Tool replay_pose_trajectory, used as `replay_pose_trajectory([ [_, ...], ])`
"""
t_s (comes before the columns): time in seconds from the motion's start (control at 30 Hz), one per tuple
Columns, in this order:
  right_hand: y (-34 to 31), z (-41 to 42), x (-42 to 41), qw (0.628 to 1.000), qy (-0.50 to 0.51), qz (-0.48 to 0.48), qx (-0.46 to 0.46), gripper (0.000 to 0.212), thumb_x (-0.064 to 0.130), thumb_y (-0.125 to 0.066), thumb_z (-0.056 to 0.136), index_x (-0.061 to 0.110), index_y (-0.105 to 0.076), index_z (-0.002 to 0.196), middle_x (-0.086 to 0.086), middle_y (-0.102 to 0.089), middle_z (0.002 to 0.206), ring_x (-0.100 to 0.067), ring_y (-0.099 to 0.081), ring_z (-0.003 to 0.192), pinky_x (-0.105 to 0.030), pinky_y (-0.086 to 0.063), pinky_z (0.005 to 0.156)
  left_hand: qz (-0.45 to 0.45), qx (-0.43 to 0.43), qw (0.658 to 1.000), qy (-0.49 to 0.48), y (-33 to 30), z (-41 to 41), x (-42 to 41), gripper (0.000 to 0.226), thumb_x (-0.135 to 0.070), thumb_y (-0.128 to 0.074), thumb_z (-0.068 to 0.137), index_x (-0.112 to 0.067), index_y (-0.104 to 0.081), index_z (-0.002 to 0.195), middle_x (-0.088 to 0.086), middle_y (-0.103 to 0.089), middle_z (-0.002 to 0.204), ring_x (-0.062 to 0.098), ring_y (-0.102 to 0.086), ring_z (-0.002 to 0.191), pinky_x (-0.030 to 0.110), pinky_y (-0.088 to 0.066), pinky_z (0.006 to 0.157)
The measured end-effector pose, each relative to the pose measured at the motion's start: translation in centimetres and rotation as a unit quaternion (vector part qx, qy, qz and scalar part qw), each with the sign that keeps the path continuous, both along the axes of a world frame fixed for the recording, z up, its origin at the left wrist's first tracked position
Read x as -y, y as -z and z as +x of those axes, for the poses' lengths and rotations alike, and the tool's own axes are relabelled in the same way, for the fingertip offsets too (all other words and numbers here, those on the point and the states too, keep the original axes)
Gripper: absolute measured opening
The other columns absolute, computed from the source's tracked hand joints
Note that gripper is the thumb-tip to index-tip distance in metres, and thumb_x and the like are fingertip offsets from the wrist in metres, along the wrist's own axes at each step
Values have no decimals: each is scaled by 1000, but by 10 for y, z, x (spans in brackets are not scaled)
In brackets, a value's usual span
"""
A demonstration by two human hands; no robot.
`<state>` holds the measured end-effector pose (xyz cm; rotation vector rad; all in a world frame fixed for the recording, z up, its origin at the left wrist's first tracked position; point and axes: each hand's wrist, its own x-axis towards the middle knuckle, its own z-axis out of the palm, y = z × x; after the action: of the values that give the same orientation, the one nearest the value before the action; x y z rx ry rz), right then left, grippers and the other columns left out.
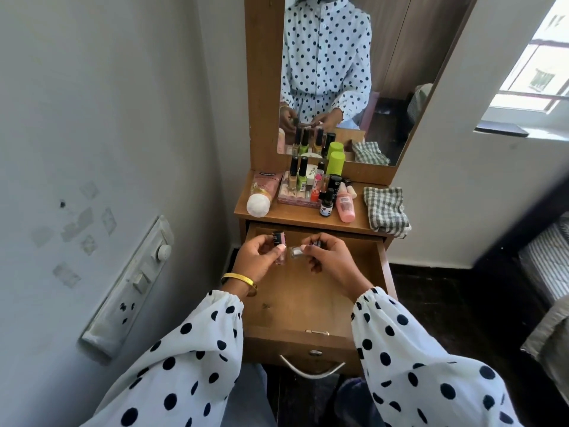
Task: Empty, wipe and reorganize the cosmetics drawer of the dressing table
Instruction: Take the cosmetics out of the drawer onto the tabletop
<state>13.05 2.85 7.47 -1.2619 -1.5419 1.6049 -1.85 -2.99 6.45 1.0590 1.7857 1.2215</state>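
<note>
Two hands: both hold small bottles above the open drawer.
Dressing table (308,218): wooden, set against the wall, with a tall mirror (385,72) above its top.
Drawer (308,303): pulled fully out below the tabletop; bare wooden floor visible, metal handle (311,369) at the front.
Checked cloth (386,211): folded, lying on the right side of the tabletop.
Cosmetics group (317,188): bottles, tubes and a flat pink box crowded on the left and middle of the tabletop.
Left hand (255,257): fingers curled round a pink bottle (278,245) with a dark cap, held upright.
Right hand (329,257): pinches a clear bottle (296,251), held sideways, just beside the pink one.
</note>
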Motion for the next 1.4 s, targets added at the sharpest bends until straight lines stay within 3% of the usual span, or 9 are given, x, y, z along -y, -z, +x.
replay_pose_trajectory([
  [0.13, -41, -8, -28, 997, -9, 69, 28, 26, 13, -67, 83, 10, -46, 98, -6, -64, 73, -16, -56, 53, -23, -50, 47, 30, -48, 998, -12, -28, -5, -30, 40, -22, -55, 90, -4, -53, 126, 15, -60, 122, 28, -55, 115, 37, -45, 100],
  [0.27, -79, -17, -59, 958, -15, 217, 189, 25, 13, -70, 80, 11, -54, 100, -3, -63, 84, -15, -60, 68, -35, -56, 68, 63, -85, 994, -29, -53, -8, -59, 42, -21, -56, 90, -10, -50, 130, 16, -57, 128, 31, -52, 119, 39, -43, 99],
  [0.33, -97, -21, -72, 934, -18, 271, 231, 25, 10, -69, 81, 12, -57, 102, 2, -59, 90, -15, -59, 77, -33, -55, 74, 62, -99, 993, -28, -61, -8, -72, 42, -19, -58, 88, -9, -50, 128, 14, -58, 126, 30, -53, 117, 33, -42, 94],
  [0.43, -116, -28, -89, 913, -49, 310, 259, 23, 2, -62, 83, 9, -57, 105, -3, -59, 98, -20, -61, 83, -28, -55, 70, 61, -97, 993, -24, -68, -8, -89, 39, -18, -63, 85, -7, -51, 121, 12, -62, 117, 27, -58, 108, 25, -40, 83],
  [0.53, -121, -36, -105, 886, -75, 335, 313, 31, 0, -64, 80, 7, -52, 108, -5, -59, 96, -19, -57, 80, -21, -49, 59, 50, -147, 988, -9, -71, -7, -101, 43, -17, -66, 82, -6, -52, 121, 9, -63, 115, 25, -59, 107, 22, -41, 81],
  [0.7, -115, -45, -122, 826, -90, 399, 389, 28, 2, -67, 78, 9, -59, 104, -9, -65, 102, -25, -62, 94, -38, -54, 82, 43, -188, 981, 2, -67, -3, -118, 41, -13, -66, 82, -6, -55, 121, 12, -64, 118, 28, -60, 110, 31, -46, 94],
  [0.87, -102, -51, -129, 796, -85, 442, 405, 28, 2, -65, 77, 11, -66, 104, -8, -68, 103, -26, -61, 97, -36, -53, 81, 52, -201, 978, -12, -58, -2, -128, 37, -8, -65, 81, -4, -58, 117, 15, -66, 115, 29, -61, 109, 31, -46, 92],
  [1.17, -79, -50, -137, 757, -66, 488, 430, 30, 8, -60, 81, 12, -61, 111, -9, -68, 104, -28, -50, 104, -37, -43, 85, 62, -249, 966, -27, -48, -1, -144, 30, -7, -60, 84, -6, -62, 114, 14, -66, 115, 31, -59, 109, 31, -45, 91],
  [1.4, -67, -47, -137, 733, -50, 510, 447, 30, 8, -58, 84, 15, -60, 113, -5, -60, 120, -26, -44, 114, -35, -34, 94, 58, -256, 965, -16, -44, -2, -147, 35, -5, -60, 84, -7, -60, 119, 14, -64, 119, 31, -58, 111, 32, -45, 93],
])
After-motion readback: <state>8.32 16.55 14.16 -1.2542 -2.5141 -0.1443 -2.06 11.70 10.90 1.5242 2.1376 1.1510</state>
